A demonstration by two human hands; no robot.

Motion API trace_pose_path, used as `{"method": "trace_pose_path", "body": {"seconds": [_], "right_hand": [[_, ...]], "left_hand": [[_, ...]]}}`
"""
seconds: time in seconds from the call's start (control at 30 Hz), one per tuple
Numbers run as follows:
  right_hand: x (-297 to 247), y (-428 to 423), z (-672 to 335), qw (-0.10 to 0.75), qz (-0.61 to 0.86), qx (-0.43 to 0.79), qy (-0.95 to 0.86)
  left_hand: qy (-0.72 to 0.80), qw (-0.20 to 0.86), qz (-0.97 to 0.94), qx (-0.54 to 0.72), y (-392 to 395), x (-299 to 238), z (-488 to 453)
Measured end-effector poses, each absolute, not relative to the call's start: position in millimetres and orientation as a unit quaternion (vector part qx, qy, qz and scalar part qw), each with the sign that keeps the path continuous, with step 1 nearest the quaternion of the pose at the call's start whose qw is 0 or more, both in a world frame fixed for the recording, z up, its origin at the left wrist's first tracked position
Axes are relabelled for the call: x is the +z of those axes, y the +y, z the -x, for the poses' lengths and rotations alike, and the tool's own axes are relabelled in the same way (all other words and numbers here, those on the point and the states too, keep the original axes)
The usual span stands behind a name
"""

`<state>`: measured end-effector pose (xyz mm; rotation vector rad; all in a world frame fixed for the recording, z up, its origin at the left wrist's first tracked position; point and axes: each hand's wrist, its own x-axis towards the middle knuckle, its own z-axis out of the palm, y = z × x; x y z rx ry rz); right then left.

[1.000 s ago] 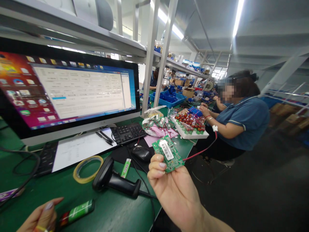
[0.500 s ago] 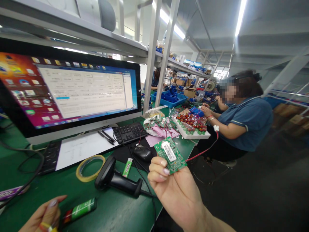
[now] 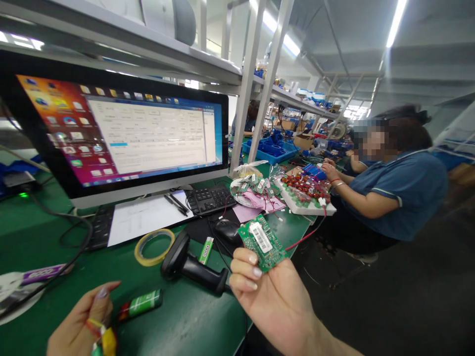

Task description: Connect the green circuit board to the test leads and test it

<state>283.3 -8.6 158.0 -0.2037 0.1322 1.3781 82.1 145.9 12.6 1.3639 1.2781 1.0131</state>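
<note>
Since the earlier frames the view has swung left, so the monitor [image 3: 122, 133] sits further right in the picture, and the left hand [image 3: 79, 324] has come up higher from the bottom edge, now showing yellow and red wires [image 3: 101, 333] pinched in its curled fingers. The right hand [image 3: 270, 301] has kept its grip: fingers closed narrowly on the lower end of a green circuit board [image 3: 263, 242], held tilted above the front edge of the worktop [image 3: 178, 321], its white barcode label [image 3: 260, 236] facing up and a red wire [image 3: 308, 235] trailing from it toward the right. Just left of the board, on the green worktop, lies a black barcode scanner [image 3: 193, 267], and beside its head a small green-and-white lighter-shaped item [image 3: 206, 249] and a black mouse [image 3: 228, 230]. A ring of yellow tape [image 3: 154, 245] lies near the scanner, in front of a white sheet of paper [image 3: 144, 217] and a black keyboard [image 3: 210, 199]. A green cylindrical battery [image 3: 143, 304] lies near the left hand. Toward the far right edge of the worktop a white tray [image 3: 308, 205] holds red and green parts, where a person in a blue shirt [image 3: 401, 193] sits working.
</note>
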Motion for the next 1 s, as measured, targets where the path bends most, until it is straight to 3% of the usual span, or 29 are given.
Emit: {"method": "trace_pose_path", "body": {"seconds": [0.3, 0.47, 0.6, 0.83, 1.0], "right_hand": [[129, 5, -256, 0.628, 0.253, 0.735, 0.036], [105, 14, -232, 0.511, 0.376, 0.772, 0.033], [94, 19, -222, 0.458, 0.437, 0.774, 0.001], [99, 27, -230, 0.451, 0.427, 0.779, -0.083], [101, 27, -236, 0.538, 0.386, 0.736, -0.14]], "left_hand": [[0.454, 0.463, -0.613, 0.451, 119, 48, -86], [0.294, 0.569, -0.691, 0.335, 114, 48, -85], [0.259, 0.628, -0.689, 0.251, 110, 56, -86], [0.28, 0.639, -0.668, 0.26, 108, 63, -86], [0.279, 0.625, -0.658, 0.314, 107, 61, -84]]}}
